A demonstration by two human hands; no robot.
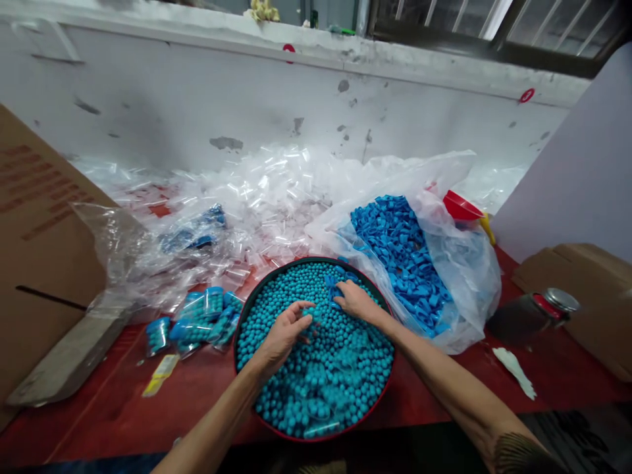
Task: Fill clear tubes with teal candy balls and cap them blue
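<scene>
A round tub (240, 322) with a dark inside and red rim is filled with teal beads (291, 401). Over its middle, my left hand (284, 336) is curled with thumb and fingers close together, around something see-through that I cannot make out clearly. At the tub's far right side, my right hand (358, 301) has its fingertips closed on one of a few blue plastic caps (334, 283) lying on the beads. Some clear plastic pieces lie among the beads near the front. Left of the tub is a pile of clear containers with blue caps (205, 319), filled with teal beads.
Behind the tub spreads a heap of clear plastic pieces (276, 191). An open plastic bag (469, 289) of blue caps stands at right, near a jar (530, 313) with a metal lid. Cardboard boxes (44, 243) flank the red table (99, 408).
</scene>
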